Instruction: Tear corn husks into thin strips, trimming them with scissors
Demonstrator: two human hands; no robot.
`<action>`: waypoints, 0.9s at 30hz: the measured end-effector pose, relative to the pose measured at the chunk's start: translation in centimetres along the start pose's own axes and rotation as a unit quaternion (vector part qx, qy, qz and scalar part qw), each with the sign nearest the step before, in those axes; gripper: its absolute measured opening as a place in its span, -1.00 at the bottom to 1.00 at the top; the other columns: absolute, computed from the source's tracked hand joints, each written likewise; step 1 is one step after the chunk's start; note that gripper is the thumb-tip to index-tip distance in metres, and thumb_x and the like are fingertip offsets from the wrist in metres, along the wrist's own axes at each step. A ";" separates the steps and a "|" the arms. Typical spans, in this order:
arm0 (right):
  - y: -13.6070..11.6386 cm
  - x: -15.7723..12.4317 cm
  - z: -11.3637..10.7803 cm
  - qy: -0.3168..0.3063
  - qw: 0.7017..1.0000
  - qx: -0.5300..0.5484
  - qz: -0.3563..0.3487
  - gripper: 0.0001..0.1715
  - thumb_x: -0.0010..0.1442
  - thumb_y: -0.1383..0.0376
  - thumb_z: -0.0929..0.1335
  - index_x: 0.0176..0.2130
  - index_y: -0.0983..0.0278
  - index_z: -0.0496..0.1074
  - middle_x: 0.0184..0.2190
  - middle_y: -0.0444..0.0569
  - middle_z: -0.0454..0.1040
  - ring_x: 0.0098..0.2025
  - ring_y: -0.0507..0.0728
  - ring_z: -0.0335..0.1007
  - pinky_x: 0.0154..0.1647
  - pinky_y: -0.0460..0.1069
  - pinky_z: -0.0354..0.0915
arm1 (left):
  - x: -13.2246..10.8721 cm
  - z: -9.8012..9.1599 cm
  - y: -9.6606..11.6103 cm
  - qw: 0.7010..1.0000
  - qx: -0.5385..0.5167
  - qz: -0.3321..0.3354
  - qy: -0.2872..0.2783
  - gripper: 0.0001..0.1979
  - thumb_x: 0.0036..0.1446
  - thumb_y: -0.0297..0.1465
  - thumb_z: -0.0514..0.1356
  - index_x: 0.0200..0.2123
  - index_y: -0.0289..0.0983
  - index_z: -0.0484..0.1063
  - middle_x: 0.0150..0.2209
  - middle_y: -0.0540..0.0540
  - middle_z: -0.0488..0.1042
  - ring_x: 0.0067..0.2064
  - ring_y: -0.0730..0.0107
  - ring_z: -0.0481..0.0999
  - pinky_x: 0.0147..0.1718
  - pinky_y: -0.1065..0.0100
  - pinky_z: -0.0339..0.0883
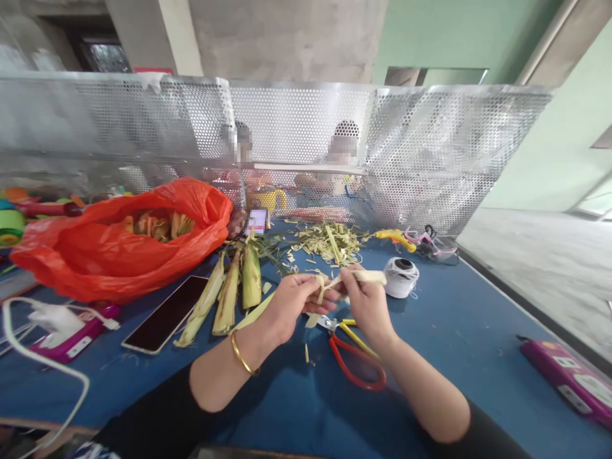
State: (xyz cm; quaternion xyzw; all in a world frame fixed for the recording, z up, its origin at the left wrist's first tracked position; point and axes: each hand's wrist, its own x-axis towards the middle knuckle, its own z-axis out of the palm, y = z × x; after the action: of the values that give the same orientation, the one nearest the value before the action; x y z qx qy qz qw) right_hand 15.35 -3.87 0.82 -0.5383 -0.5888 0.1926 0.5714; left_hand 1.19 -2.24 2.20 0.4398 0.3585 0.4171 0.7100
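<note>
Between both hands stretches a pale corn husk strip [329,287], looped at its left part. My left hand [296,299] pinches the looped part between thumb and fingers. My right hand [366,296] is closed on the strip's other part, whose wide end sticks out to the right. Under the hands lies a pair of scissors [356,373] with one red and one yellow handle. Left of my left hand are several corn husk bundles [251,274] with greenish and pale leaves. A white spool of thread [401,278] stands right of my right hand.
A red plastic bag [86,261] holding husk pieces, a phone [165,315] and a purple power strip [79,335] lie left. Husk scraps [329,242] and a yellow glue gun [396,239] lie behind. Another power strip [568,376] is right. A perforated metal screen [301,115] stands behind; people sit beyond.
</note>
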 end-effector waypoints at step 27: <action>-0.6 0.3 0.4 -0.085 0.949 0.125 0.276 -0.69 0.09 0.22 0.33 -0.60 0.32 0.38 -0.91 -0.30 0.04 -0.82 -0.10 -0.15 -0.77 -0.13 -0.17 | -0.6 -0.5 0.6 0.999 -0.004 -0.025 0.025 -0.78 -0.15 -0.58 0.25 -0.36 -0.37 0.61 -0.39 -0.14 0.58 -0.42 0.38 0.56 -0.52 0.46 0.44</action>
State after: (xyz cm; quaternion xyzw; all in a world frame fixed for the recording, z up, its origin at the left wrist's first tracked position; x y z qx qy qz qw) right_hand 14.81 -3.66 1.40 -0.5859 -0.4347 0.4595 0.5066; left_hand 0.35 -2.47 2.65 0.4171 0.3855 0.4116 0.7128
